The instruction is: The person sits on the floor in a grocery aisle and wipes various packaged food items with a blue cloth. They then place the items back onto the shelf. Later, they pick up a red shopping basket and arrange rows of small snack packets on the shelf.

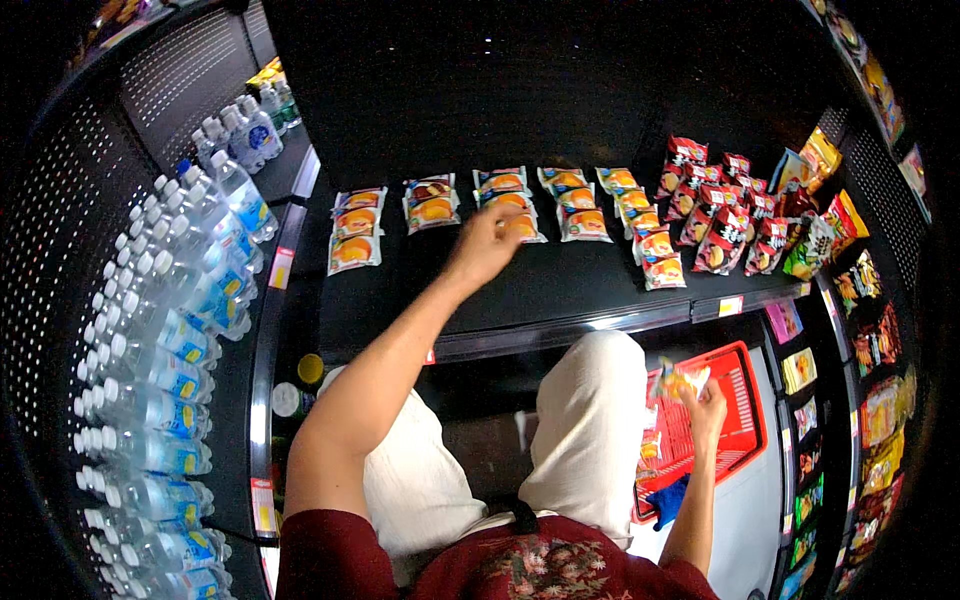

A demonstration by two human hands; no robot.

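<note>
My left hand point(487, 244) reaches over the black shelf point(480, 289), fingers curled against the front packaged bun point(525, 227) of the middle row. Its fingers hide part of that packet, so a firm grip on it cannot be made out. On the right, my right hand point(706, 409) holds another small packaged bun point(681, 379), blurred, above a red plastic shopping basket point(739, 420). More packets point(649, 446) show at the basket's left side, partly hidden by my knee. Similar buns point(355, 253) lie in several front-to-back rows on the shelf.
Red snack bags point(721, 240) are heaped at the shelf's right end. Clear drink bottles point(180, 375) stand in rows along the left shelf. The metallic shelf edge point(555, 328) runs just beyond my knees. A blue cloth-like item point(667, 501) hangs by the basket. Snack packets point(799, 371) fill the right-hand racks.
</note>
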